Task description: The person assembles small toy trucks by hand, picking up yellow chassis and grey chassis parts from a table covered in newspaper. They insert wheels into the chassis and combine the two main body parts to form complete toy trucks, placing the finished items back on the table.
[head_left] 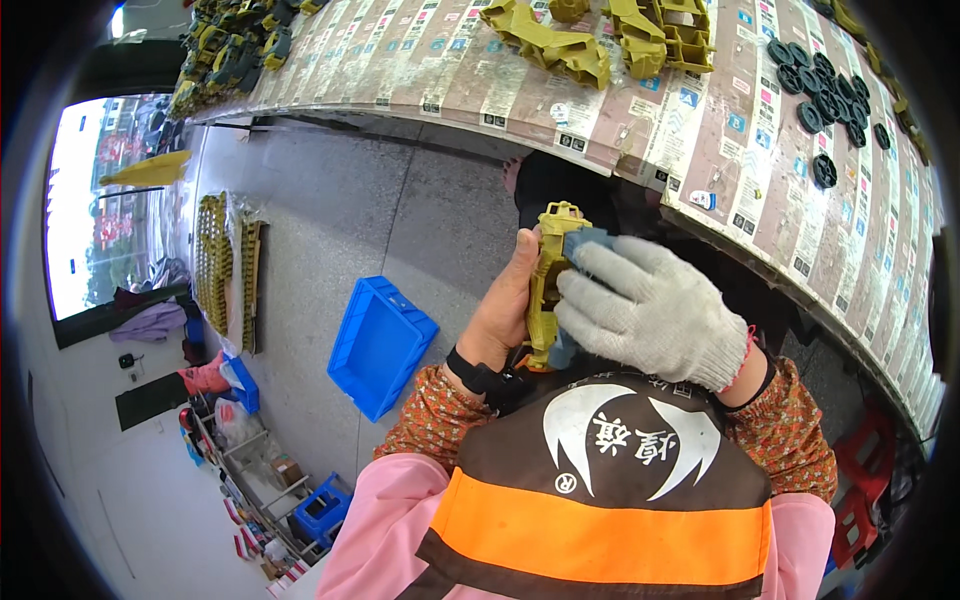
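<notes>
My bare left hand (507, 300) grips a long olive-yellow moulded plastic part (546, 285), which looks like a toy vehicle body, with the thumb along its upper side. It stands lengthwise in front of my apron. A blue-grey plastic piece (588, 240) lies against its right side. My right hand (650, 310), in a whitish knitted glove, closes over that blue-grey piece, its fingers bent toward the yellow part. The glove hides much of where the two pieces meet.
A table (640, 130) carries yellow plastic parts (560, 45), black wheels (820, 90) and a heap of yellow and grey assemblies (225, 55). On the floor are a blue bin (350, 350) and yellow parts (212, 265). Red stools (865, 455) stand at the right.
</notes>
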A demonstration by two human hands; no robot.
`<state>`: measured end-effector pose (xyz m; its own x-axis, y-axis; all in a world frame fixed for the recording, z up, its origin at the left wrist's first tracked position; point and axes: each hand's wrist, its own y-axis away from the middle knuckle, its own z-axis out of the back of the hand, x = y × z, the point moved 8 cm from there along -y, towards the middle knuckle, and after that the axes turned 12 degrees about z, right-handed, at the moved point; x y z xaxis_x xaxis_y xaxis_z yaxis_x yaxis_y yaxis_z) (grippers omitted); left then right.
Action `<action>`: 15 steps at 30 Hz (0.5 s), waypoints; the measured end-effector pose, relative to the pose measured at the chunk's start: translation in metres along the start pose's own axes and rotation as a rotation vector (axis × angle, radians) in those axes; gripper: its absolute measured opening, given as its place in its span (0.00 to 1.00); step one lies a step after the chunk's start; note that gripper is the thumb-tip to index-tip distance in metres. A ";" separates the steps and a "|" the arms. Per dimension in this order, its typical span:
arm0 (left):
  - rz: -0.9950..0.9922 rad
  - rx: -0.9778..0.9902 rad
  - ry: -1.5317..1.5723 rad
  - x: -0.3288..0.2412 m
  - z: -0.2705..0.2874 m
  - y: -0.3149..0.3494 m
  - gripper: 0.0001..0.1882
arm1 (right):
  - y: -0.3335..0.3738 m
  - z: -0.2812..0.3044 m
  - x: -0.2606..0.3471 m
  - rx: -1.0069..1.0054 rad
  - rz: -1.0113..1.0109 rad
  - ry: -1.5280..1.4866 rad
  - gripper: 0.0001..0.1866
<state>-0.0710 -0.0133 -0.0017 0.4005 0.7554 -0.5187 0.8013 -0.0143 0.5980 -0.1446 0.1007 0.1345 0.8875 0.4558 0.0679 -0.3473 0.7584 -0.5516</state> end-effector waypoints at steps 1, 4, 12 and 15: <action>-0.024 0.003 -0.006 -0.002 0.000 0.001 0.42 | 0.001 0.000 0.002 -0.006 -0.003 0.001 0.20; -0.087 0.032 -0.083 -0.008 -0.001 0.007 0.43 | 0.001 0.005 0.007 -0.103 -0.015 0.017 0.22; -0.244 0.004 0.027 -0.020 -0.006 0.008 0.48 | 0.024 0.000 -0.012 -0.190 -0.425 -0.348 0.17; -0.337 0.023 0.018 -0.023 0.000 0.005 0.48 | 0.032 0.001 -0.016 -0.302 -0.609 -0.427 0.21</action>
<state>-0.0762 -0.0305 0.0134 0.1037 0.7313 -0.6741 0.8973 0.2235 0.3805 -0.1700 0.1185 0.1168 0.6812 0.1878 0.7076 0.3118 0.8001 -0.5125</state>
